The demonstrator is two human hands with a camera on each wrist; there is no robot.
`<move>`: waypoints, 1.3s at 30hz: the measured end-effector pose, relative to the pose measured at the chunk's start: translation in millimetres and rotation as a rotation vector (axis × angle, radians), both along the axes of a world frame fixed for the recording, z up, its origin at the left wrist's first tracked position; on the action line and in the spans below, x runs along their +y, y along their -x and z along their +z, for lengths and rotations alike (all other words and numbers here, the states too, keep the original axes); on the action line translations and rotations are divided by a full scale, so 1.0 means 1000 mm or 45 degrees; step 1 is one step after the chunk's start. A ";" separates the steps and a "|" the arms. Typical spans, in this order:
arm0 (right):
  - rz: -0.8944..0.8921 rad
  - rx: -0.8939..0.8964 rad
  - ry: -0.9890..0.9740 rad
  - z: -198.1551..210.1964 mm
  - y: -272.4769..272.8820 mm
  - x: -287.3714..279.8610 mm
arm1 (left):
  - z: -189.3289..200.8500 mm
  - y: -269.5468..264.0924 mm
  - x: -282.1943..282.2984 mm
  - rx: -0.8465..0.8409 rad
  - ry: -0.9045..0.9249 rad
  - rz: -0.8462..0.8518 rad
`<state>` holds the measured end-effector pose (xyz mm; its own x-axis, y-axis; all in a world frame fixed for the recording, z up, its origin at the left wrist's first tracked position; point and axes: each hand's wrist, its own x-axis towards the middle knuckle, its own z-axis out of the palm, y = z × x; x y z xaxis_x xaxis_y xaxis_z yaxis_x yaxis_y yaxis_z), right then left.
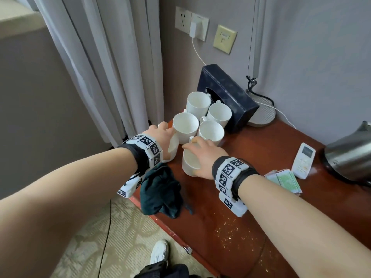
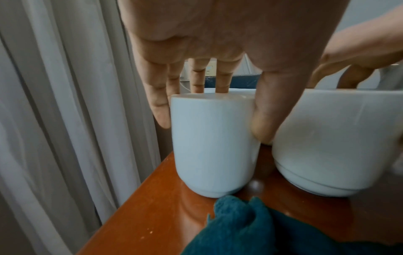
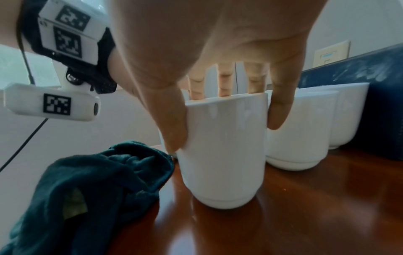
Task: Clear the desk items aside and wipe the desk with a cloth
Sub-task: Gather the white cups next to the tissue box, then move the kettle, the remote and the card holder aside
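Two white mugs stand on the red-brown desk (image 1: 251,177) near its left corner. My left hand (image 1: 160,135) grips the left mug (image 2: 214,143) from above, thumb (image 2: 268,117) on its right side and fingers round the far and left side. My right hand (image 1: 198,151) grips the other mug (image 3: 224,146) from above in the same way, with its thumb (image 3: 172,127) on the mug's left side. A crumpled dark teal cloth (image 1: 160,193) lies just in front of both mugs and hangs over the desk's left edge.
Several more white mugs (image 1: 185,125) cluster behind, against a dark tissue box (image 1: 230,97). To the right lie a white remote (image 1: 303,160), a stack of papers (image 1: 285,180) and a steel kettle (image 1: 351,155). A curtain (image 1: 100,67) hangs left of the desk. Pale specks (image 1: 230,229) dot the front.
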<state>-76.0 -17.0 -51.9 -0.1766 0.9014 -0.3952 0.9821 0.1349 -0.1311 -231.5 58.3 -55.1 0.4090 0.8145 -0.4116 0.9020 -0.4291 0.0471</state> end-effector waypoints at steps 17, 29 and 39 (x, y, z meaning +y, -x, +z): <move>-0.070 0.038 0.046 0.014 -0.011 -0.008 | 0.016 -0.004 -0.007 0.019 -0.107 -0.027; -0.519 0.093 -0.146 0.067 -0.138 -0.080 | 0.075 -0.114 -0.074 -0.221 -0.220 -0.489; -0.898 0.009 -0.107 0.067 -0.287 -0.181 | 0.056 -0.263 -0.137 -0.261 -0.014 -0.474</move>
<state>211.2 -198.3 15.4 0.4583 0.8290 -0.3205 0.8379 -0.5233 -0.1551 31.8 -78.5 1.0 0.7485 0.5995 -0.2835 0.6578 -0.7254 0.2029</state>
